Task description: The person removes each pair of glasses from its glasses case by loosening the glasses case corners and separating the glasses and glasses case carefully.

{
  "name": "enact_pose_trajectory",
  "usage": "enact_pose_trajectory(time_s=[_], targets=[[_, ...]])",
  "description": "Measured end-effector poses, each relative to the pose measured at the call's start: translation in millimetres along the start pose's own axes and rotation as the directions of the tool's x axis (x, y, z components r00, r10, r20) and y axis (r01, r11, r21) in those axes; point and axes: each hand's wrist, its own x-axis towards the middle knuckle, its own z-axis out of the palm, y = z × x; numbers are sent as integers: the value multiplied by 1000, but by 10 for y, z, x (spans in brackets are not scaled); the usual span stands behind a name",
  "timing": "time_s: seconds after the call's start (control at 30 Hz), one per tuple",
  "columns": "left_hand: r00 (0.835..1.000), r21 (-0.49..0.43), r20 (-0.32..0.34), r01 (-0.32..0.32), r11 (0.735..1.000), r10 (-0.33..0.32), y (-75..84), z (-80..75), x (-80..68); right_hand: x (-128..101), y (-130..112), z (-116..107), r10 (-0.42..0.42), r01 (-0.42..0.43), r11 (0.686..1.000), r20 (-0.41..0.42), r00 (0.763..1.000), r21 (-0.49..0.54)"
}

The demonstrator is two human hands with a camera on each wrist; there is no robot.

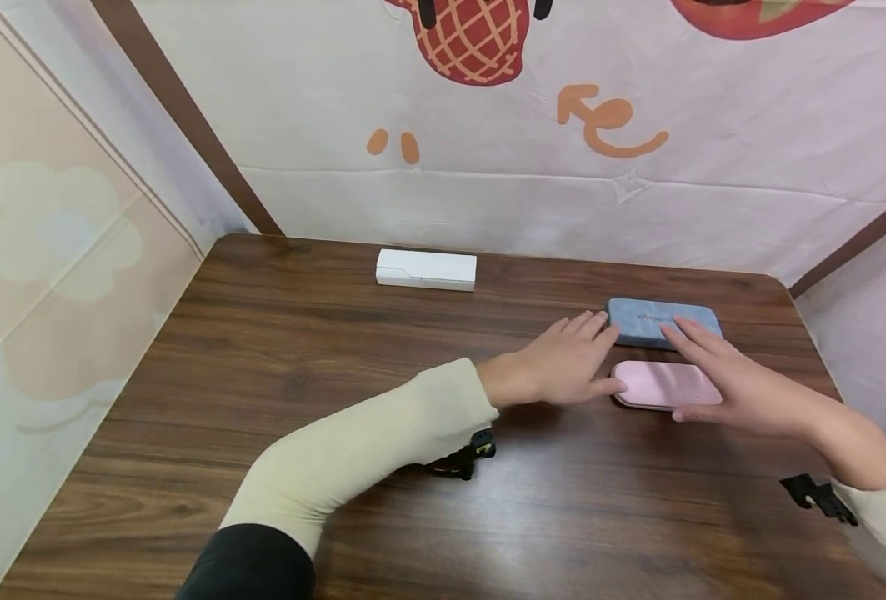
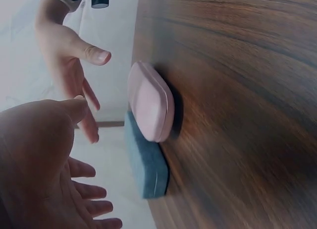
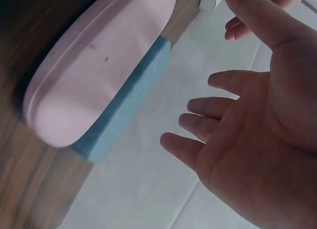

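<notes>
A pink rounded case (image 1: 663, 384), looking like a glasses case, lies closed on the brown table. Just behind it lies a blue case (image 1: 643, 323) with faint lettering on its lid. My left hand (image 1: 572, 360) is at the left end of both cases, fingers spread and holding nothing. From the right side, my right hand (image 1: 743, 379) reaches over the right end of the cases with its fingers extended. In the left wrist view the pink case (image 2: 151, 102) and blue case (image 2: 146, 157) stand apart from both hands. The right wrist view shows the right palm (image 3: 257, 135) bare.
A white oblong box (image 1: 426, 270) lies near the table's back edge, left of the cases. Behind the wooden table (image 1: 277, 467) hangs a white printed cloth (image 1: 488, 200), and another cloth (image 1: 60, 233) borders the left side.
</notes>
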Motion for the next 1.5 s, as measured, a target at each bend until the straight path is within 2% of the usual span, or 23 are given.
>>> enact_pose_trajectory(time_s=[0.2, 0.5, 0.83, 1.1, 1.5], targets=[[999, 50, 11, -39, 998, 38, 157, 31, 147, -123, 148, 5, 11, -12, 999, -14, 1000, -42], [997, 44, 83, -4, 999, 0, 256, 148, 329, -110, 270, 27, 68, -64, 992, 27, 997, -109], [995, 98, 101, 4, 995, -14, 385, 255, 509, -78, 385, 122, 52, -53, 988, -12, 999, -144], [990, 87, 129, 43, 995, -54, 458, 324, 598, 14, 423, 192, 51, -57, 980, -35, 998, -190], [995, 30, 86, 48, 998, -50, 443, 381, 636, 61, 410, 249, 93, -101, 965, -44, 995, -240]])
